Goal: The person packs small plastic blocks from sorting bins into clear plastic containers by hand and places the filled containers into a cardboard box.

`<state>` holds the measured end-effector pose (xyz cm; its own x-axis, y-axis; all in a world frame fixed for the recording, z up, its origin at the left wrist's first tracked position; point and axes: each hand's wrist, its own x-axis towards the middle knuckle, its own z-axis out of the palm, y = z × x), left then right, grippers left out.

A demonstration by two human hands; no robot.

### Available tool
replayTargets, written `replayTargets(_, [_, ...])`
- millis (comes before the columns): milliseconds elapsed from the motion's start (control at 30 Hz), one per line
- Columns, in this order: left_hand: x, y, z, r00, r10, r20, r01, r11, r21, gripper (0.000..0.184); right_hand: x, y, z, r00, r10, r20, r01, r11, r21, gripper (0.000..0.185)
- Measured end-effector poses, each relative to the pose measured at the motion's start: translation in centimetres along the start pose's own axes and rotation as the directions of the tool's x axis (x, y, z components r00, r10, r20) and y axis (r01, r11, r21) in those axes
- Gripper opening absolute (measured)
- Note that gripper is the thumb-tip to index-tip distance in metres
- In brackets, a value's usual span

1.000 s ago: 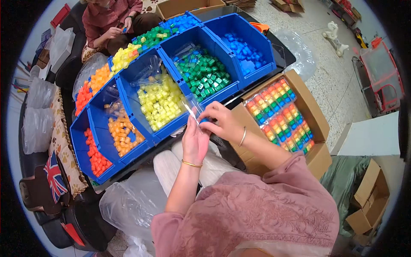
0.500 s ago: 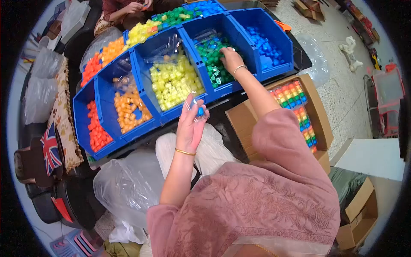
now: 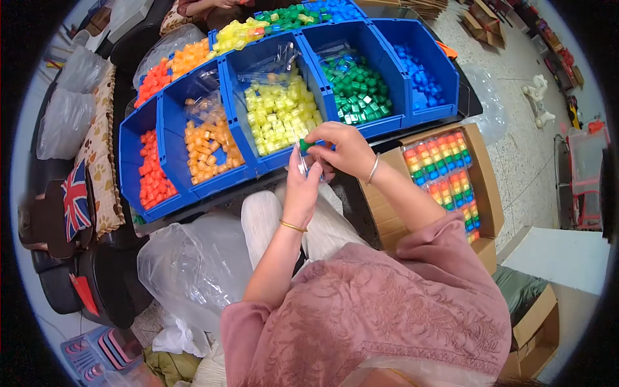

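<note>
My left hand (image 3: 303, 184) is closed around a small clear plastic case (image 3: 302, 165), just in front of the bins. From the right, my right hand (image 3: 342, 149) pinches a green piece (image 3: 305, 145) at the upper end of that case. Beyond both hands stands a row of blue bins (image 3: 261, 169). They hold red pieces (image 3: 152, 171), orange pieces (image 3: 209, 145), yellow pieces (image 3: 280, 113), green pieces (image 3: 361, 97) and blue pieces (image 3: 422, 77). Clear cases also lie in some bins. My fingers hide part of the case.
An open cardboard box (image 3: 487, 174) at my right holds packs of coloured pieces (image 3: 440, 158). A clear plastic bag (image 3: 193, 261) lies at my left. Another person's hands (image 3: 225, 3) show at the top edge. More loose pieces lie behind the bins.
My right hand has come back from the green bin to my left hand, now with a green piece. The view has shifted, so the bins appear further right.
</note>
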<state>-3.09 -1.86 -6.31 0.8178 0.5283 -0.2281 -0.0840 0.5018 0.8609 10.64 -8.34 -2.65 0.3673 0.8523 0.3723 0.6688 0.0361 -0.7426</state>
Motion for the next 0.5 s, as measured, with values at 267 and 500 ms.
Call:
replayTargets(267, [-1.0,1.8,-2.2,0.998,-0.069,-0.014,0.05,0.837,-0.545,0.054,1.6,-0.5,1.2,0.961,-0.17,0.218,0.162,0.985,0.052,0.008])
replayTargets(500, [-2.3,2.5,-5.2,0.993,-0.041,-0.114,-0.005,0.925,-0.38,0.04,10.6,6.2,8.1,0.954,0.28,-0.105,-0.293,0.807,-0.513,0.015])
